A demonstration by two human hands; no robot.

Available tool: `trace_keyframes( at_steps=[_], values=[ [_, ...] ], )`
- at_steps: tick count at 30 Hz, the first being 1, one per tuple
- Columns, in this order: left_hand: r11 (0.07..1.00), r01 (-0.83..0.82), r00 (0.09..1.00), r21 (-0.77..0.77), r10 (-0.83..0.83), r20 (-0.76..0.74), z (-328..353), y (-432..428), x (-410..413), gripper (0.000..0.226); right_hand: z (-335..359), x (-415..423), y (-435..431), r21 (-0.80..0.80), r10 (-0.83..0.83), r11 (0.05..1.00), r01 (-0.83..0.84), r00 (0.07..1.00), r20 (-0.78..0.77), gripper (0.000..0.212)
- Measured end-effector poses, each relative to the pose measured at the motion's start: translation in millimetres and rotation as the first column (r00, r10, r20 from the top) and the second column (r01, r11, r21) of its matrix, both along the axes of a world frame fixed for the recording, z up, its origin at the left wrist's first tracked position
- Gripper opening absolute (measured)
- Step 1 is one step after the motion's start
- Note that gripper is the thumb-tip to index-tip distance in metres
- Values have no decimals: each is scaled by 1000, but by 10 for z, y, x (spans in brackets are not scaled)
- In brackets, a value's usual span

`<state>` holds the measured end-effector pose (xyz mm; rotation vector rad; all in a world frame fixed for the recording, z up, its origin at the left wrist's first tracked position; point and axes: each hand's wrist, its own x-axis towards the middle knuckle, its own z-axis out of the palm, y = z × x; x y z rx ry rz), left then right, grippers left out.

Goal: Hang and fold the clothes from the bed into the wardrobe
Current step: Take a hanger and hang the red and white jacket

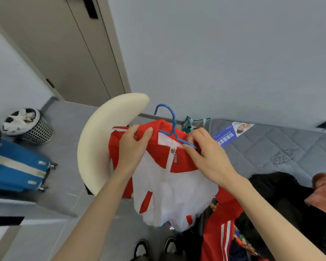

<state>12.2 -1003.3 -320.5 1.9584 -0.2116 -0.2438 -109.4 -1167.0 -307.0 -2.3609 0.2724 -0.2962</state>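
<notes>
Both my left hand (134, 146) and right hand (207, 155) grip the jacket (169, 185); its hanger (172, 125) hook points up. One bin (38, 130) holds white rubbish.

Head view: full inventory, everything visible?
jacket: 1, red and white, centre, held up
hanger: 1, blue, in jacket's neck
chair: 1, cream, behind jacket, left
suitcase: 1, blue, floor, left
bin: 1, perforated black-white, floor, far left
door: 1, beige, top left
mattress: 1, grey, right
leaflet: 1, blue, on mattress
clothes pile: 1, black, red, pink, bottom right
shoes: 2, dark, bottom edge
left hand: 1, grips jacket shoulder
right hand: 1, pinches hanger arm
</notes>
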Motion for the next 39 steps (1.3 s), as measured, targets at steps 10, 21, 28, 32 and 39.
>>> trace_keyframes(
  at_steps=[10,21,28,32,39],
  values=[
    [969,-147,974,198,107,198,351,1309,-453,18,613,-299,766,-120,85,989,-82,996,15,54],
    [909,220,931,354,-304,202,1092,2724,-1269,32,1311,-772,1913,13,209,978,-210,977,33,46],
    [977,17,907,214,-105,409,1513,3800,-1765,27,1721,-1066,2869,128,281,944,-304,945,168,46],
    [983,-61,872,174,-32,489,1813,4471,-1988,31,1867,-1052,3448,50,348,928,-369,908,232,41],
    [930,-192,854,313,1,520,2355,5580,-2340,30,2049,-868,4473,-43,465,881,-472,843,271,38]
  ],
)
